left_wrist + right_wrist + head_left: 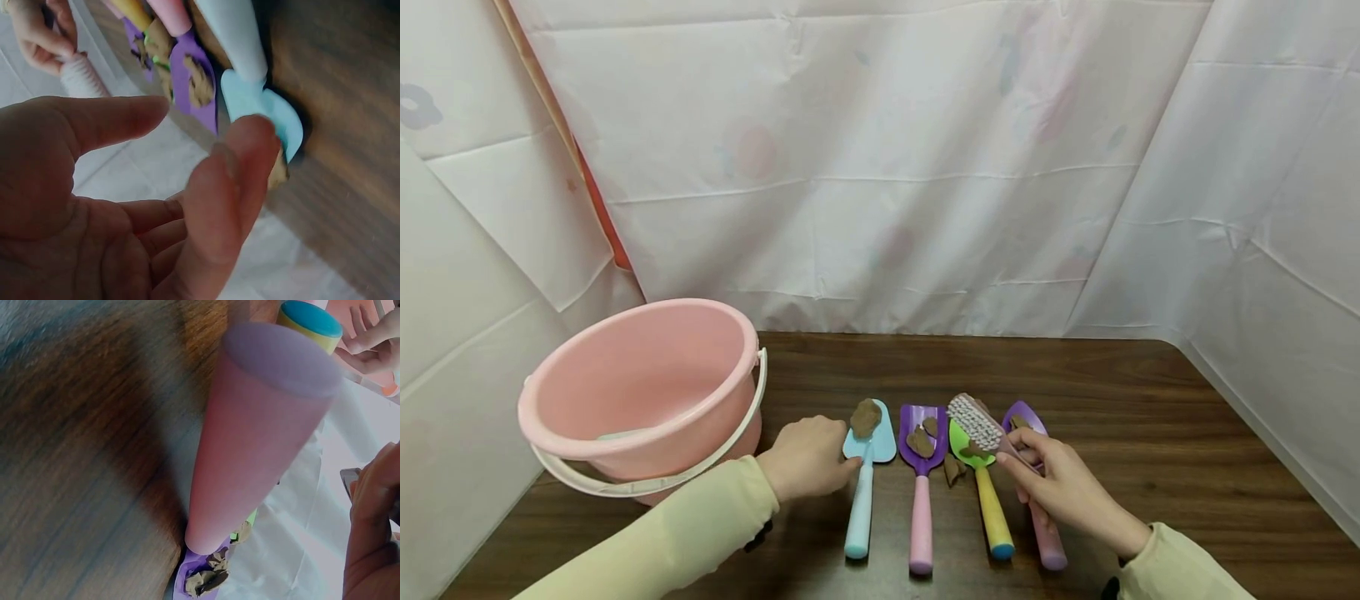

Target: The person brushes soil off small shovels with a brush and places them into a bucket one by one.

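My right hand (1063,483) holds a scrub brush (976,423) by its pinkish handle, its pale bristles over the green shovel (992,517) with a yellow handle. Beside the light blue shovel (861,521) is my left hand (812,457); in the left wrist view its thumb and fingers stand apart with nothing between them. A brown lump (866,418) lies on the light blue blade. Between these two is a purple shovel (921,521) with a pink handle, bearing brown pieces (920,442). Another purple shovel (1049,546) with a pink handle lies partly under my right hand.
A large pink bucket (722,400) with a white handle stands at the left, something pale green (621,434) inside it. One loose brown piece (954,471) lies on the dark wooden table (1135,400). White patterned sheets (880,167) hang behind and at both sides.
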A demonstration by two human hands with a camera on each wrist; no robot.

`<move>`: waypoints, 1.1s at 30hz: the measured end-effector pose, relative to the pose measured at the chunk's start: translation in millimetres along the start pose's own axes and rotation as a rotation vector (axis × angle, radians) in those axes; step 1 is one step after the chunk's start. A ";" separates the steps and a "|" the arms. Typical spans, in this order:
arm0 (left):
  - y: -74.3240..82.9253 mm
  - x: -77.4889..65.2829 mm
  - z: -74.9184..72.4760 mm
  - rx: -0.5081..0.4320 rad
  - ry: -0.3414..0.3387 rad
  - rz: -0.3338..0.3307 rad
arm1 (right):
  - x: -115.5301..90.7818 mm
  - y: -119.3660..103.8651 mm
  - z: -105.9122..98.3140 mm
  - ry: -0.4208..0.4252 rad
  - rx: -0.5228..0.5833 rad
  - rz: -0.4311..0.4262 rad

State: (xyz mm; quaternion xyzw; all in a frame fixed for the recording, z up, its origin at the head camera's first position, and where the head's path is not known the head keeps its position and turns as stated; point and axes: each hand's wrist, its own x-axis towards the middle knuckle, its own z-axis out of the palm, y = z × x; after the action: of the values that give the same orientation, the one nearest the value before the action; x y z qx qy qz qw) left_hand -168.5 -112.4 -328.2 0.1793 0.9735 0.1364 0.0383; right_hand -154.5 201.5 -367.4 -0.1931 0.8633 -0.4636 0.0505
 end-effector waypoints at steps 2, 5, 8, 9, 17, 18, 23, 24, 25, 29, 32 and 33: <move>1.2 0.2 6.7 -0.006 -0.024 -0.003 | -0.1 -0.1 0.1 0.000 0.009 -0.003; 3.3 1.1 17.6 0.002 -0.074 -0.013 | -0.1 -0.4 0.0 -0.002 0.022 -0.006; 4.4 2.4 28.6 0.007 -0.127 -0.034 | -0.1 -0.3 -0.1 0.002 0.014 -0.008; 5.0 2.8 31.6 0.003 -0.142 -0.043 | 0.1 -0.4 -0.1 0.001 0.014 -0.001; 7.5 9.8 44.9 0.004 -0.146 -0.093 | 0.7 -1.1 -0.2 -0.010 0.006 0.024; 7.8 10.5 45.7 0.000 -0.147 -0.098 | 0.8 -1.0 -0.3 -0.010 0.010 0.029; 8.3 11.9 50.7 -0.026 -0.129 -0.103 | -0.4 1.0 -0.4 -0.005 0.010 0.013; 8.3 11.9 51.4 -0.028 -0.121 -0.100 | -0.6 1.4 -0.3 -0.004 0.014 0.011; 8.2 12.0 52.2 -0.027 -0.111 -0.094 | -0.7 1.6 -0.2 -0.003 0.017 0.007; 7.9 12.6 53.7 -0.058 -0.103 -0.068 | -0.4 1.1 0.1 -0.010 0.027 0.008; 6.8 13.0 53.8 -0.121 -0.119 -0.065 | 0.4 -0.3 -0.1 -0.017 0.027 0.022; 5.9 13.5 53.7 -0.144 -0.119 -0.064 | 0.7 -0.4 -0.1 -0.018 0.027 0.029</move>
State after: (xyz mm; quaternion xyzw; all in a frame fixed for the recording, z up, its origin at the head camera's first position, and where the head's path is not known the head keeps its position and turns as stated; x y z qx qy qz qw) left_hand -172.4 -88.7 -378.4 0.1529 0.9624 0.1938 0.1133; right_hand -155.0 201.1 -366.9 -0.1839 0.8592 -0.4726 0.0674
